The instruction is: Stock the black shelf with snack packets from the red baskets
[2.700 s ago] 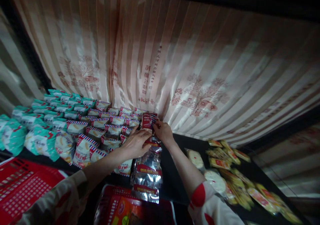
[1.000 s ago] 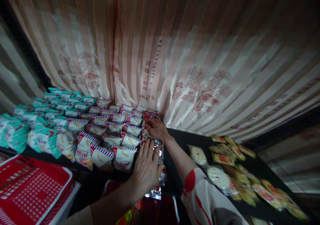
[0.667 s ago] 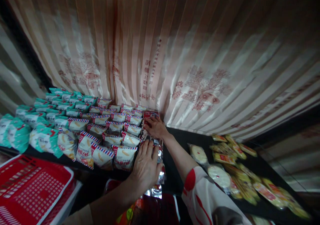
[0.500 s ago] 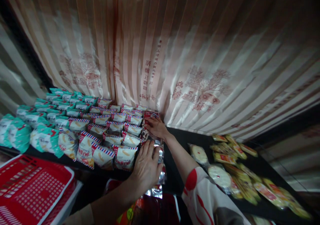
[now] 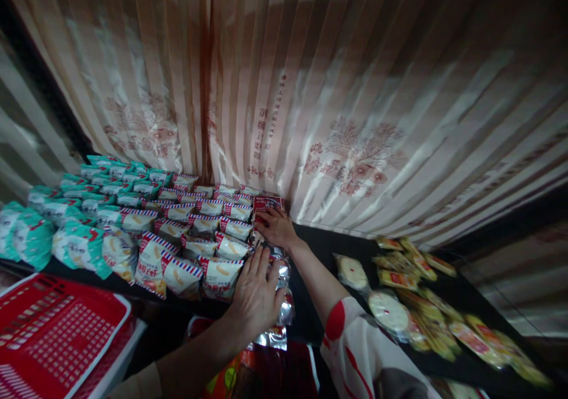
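A row of dark red and silver foil packets (image 5: 268, 202) runs from the curtain to the front edge of the black-topped table. My right hand (image 5: 278, 228) lies on the far part of this row, fingers stretched out over the packets. Nearer to me, my left hand (image 5: 256, 297) rests flat with its fingers extended, covering part of the same row. Silver foil (image 5: 284, 304) shows beside and below that hand. Directly left of both hands stand white snack bags (image 5: 223, 277) with red-and-blue striped tops, in several lines. The packets beneath my palms are partly hidden.
Teal bags (image 5: 82, 245) fill the table's left end. On the right lie round pale packs (image 5: 390, 313) and yellow packets (image 5: 432, 322). A red basket (image 5: 57, 334) stands at the front left. A printed curtain (image 5: 355, 79) hangs behind the black tabletop (image 5: 310, 304).
Both hands have shifted very slightly left in the view and stay on the foil packets. A little more silver foil shows to the right of my left hand.
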Demonstrator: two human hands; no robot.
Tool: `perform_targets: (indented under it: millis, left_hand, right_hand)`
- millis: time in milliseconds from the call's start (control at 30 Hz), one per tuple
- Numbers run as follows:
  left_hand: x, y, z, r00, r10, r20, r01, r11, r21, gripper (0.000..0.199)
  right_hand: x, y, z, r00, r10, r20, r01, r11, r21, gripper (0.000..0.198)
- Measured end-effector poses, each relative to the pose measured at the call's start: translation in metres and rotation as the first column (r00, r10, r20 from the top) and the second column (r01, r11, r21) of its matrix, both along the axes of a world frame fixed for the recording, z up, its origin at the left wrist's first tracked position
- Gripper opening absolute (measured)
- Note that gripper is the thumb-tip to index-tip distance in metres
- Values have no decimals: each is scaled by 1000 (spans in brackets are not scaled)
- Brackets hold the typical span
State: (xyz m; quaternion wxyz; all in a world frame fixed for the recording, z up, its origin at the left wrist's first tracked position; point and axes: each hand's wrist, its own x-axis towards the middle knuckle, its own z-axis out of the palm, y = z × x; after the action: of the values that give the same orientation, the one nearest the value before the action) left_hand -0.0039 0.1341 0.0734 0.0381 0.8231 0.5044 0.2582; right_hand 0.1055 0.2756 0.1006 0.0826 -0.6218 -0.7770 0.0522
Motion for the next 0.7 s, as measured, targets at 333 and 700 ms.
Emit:
perform_targets:
  millis: [333,700]
  left_hand:
    - [-2,-2,2,1000,18,-7,-18,1000,-2,49]
    - [-4,-4,5,1000,7,28,-8,1000,26,46]
  right_hand:
    - [-9,-7,11,1000,-16,6,16,1000,-4,47]
    - [9,-17,13,948,-13,-317,86,972,217,43]
